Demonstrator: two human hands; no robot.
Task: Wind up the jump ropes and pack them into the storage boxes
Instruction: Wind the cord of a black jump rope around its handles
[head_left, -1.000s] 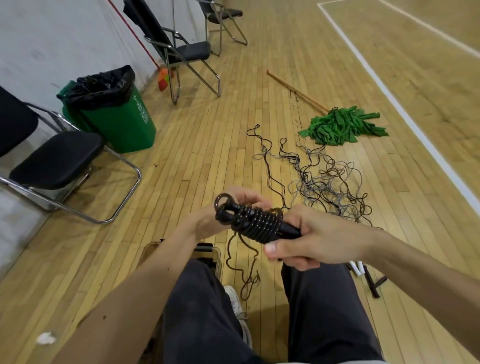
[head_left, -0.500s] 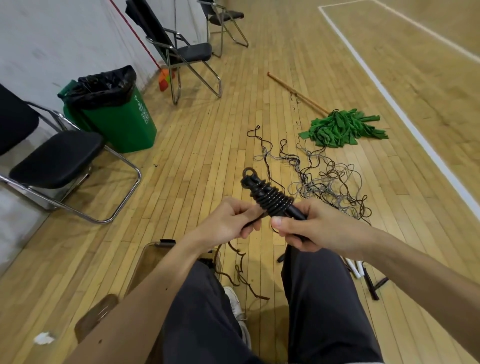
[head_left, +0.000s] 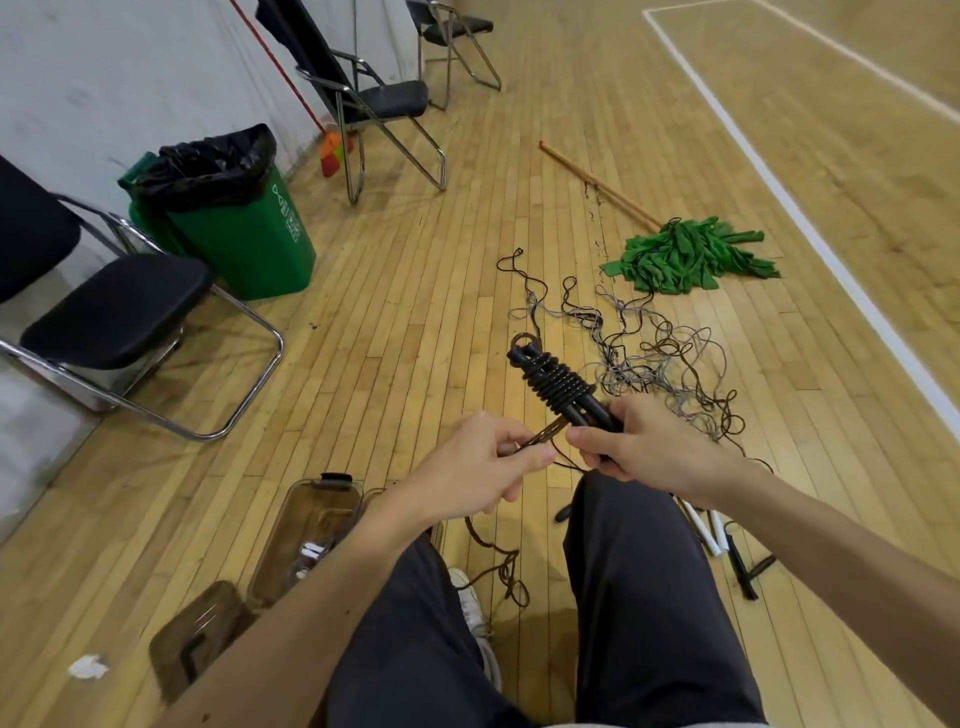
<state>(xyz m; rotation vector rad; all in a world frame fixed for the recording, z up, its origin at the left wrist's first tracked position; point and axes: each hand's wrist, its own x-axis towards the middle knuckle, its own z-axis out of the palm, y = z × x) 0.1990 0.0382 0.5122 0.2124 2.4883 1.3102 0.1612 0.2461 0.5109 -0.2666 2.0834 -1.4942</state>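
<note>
Right hand (head_left: 647, 449) is clamped round the lower end of the black jump rope handles (head_left: 558, 384), fingers wrapped about them. The two handles lie together as one bundle, with a run of tight coils round its upper half. The bundle's long axis runs from the right hand upward and away, leaning to the person's left, with the far tip clear of both hands. Left hand (head_left: 480, 470) sits just beside the right, on its left, fingers curled and pinching the free cord (head_left: 543, 435) where it leaves the lower edge of the coils. The strand between pinch and bundle is short and appears taut; the rest trails down between the knees to the floor. Judgement: the next turn must pass crosswise to that axis, left hand carrying the cord, right hand steadying. The clear storage box (head_left: 275, 540) stands on the floor below, nearer the left hand; a tangle of unwound ropes (head_left: 654, 364) lies beyond the right
</note>
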